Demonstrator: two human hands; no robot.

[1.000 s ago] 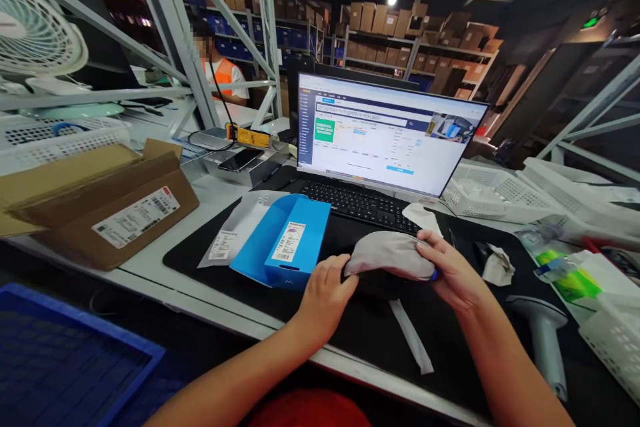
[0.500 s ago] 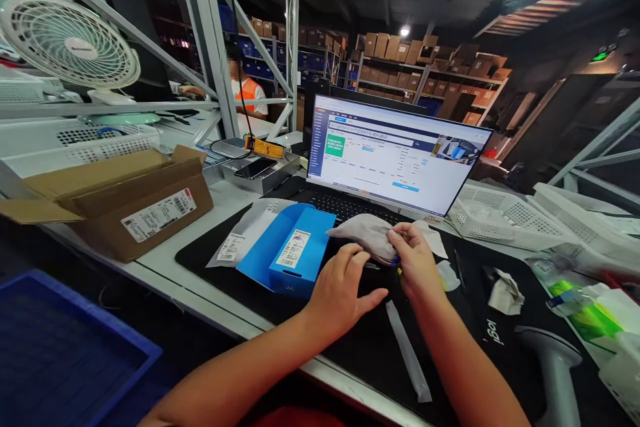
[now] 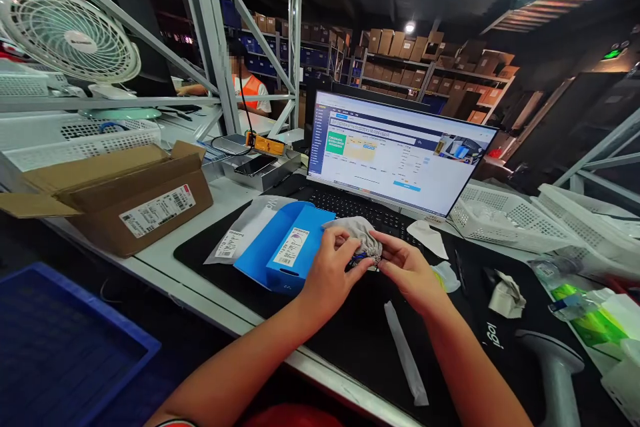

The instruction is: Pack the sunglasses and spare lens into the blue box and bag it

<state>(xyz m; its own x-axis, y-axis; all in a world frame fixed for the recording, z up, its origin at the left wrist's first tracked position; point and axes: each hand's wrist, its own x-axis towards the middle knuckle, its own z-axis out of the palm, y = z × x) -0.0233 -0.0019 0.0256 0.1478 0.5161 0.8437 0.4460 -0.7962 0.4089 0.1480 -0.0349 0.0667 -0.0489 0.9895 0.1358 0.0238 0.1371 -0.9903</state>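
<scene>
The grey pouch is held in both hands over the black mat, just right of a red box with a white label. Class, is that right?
Not quite: the head view shows the box is blue, not red. Both the left hand and right hand hold the grey pouch over the black mat.

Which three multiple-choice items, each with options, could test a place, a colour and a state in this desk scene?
1. Where does the blue box lie?
A. left of the hands
B. on the keyboard
C. inside the cardboard box

2. What colour is the pouch in the hands?
A. red
B. grey
C. green

3. What is the state of the monitor?
A. switched off
B. lit, showing a page
C. covered by cloth

Answers: 1 A, it lies on the black mat beside the left hand. 2 B, grey fabric shows between left hand and right hand. 3 B, the screen glows.
</scene>
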